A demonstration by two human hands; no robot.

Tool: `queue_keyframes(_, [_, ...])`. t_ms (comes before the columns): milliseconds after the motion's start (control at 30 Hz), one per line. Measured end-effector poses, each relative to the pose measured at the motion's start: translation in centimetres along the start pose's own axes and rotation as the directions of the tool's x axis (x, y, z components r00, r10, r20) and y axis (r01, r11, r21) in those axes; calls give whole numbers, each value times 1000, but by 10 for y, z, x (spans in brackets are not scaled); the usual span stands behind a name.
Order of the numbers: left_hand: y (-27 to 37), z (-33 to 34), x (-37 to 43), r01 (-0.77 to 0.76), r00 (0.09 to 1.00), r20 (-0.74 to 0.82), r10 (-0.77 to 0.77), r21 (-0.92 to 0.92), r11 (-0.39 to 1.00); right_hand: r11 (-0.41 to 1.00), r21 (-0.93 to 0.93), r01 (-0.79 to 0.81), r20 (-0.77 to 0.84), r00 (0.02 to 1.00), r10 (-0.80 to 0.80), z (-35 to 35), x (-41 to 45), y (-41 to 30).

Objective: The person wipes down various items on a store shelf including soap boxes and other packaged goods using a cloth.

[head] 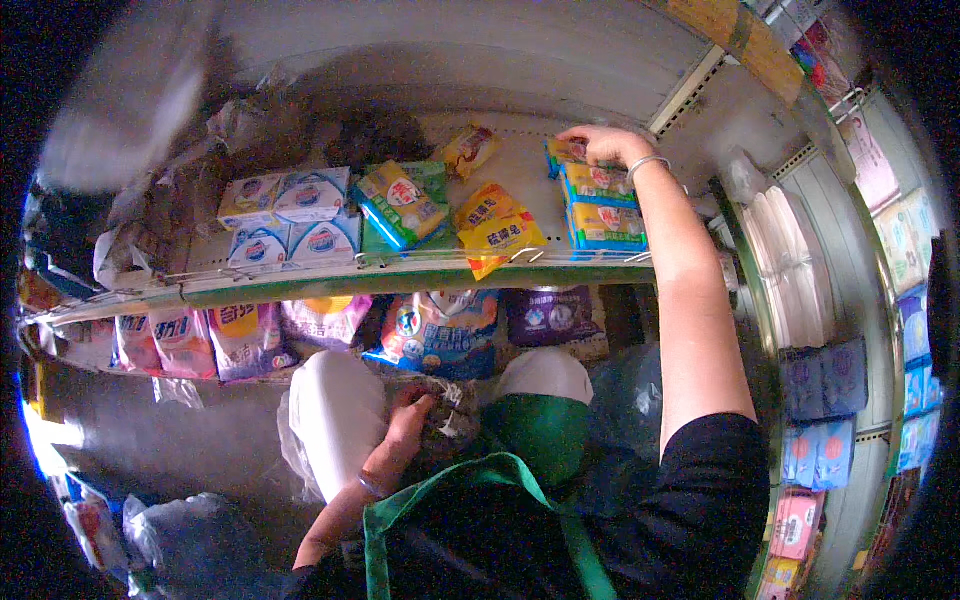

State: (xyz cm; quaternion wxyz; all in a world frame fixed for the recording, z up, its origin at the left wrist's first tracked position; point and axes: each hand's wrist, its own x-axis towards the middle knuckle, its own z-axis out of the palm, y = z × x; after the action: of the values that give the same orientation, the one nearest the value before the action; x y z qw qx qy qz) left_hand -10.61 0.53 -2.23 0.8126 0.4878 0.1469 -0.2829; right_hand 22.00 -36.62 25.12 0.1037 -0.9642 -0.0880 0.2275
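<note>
My right hand [611, 145] reaches onto the shelf, its fingers around the rearmost yellow and blue soap pack [568, 152]. Two matching packs, a middle one [596, 182] and a front one [606, 225], line up before it. To their left lie a yellow-orange soap packet [498, 227] and a smaller yellow packet [470, 151] behind it. Another yellow and blue soap pack [403, 204] leans tilted on a green package [429, 180]. Low between my knees, my left hand [409, 424] is curled beside crumpled clear plastic [450, 416]; what its fingers hold is unclear.
White and blue boxes [311, 193] are stacked left on the shelf. A wire rail [375, 260] runs along the shelf's front edge. Below stand several detergent bags [439, 330]. Packaged goods [823, 382] fill shelving at right. A plastic bag [180, 525] lies at lower left.
</note>
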Motion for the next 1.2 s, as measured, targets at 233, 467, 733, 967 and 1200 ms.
queue_keyframes(233, [15,0,-13,137,991,-10,-137,38,990,973,161,165,-541,839,-52,7,8,-82])
queue_keyframes(467, [33,19,-20,111,994,-12,-110,173,979,917,-265,297,-344,860,-378,103,-33,-253])
queue_keyframes(733, [14,7,-9,105,994,-43,-103,29,994,860,-22,509,-286,821,-493,54,-12,-195])
queue_keyframes(967, [13,7,-7,13,1000,-22,-11,86,996,966,-114,234,-392,882,-260,-17,-47,-59])
queue_keyframes(1200, [2,2,-2,-58,998,-13,59,29,998,986,0,164,-192,968,-161,-6,-25,-14])
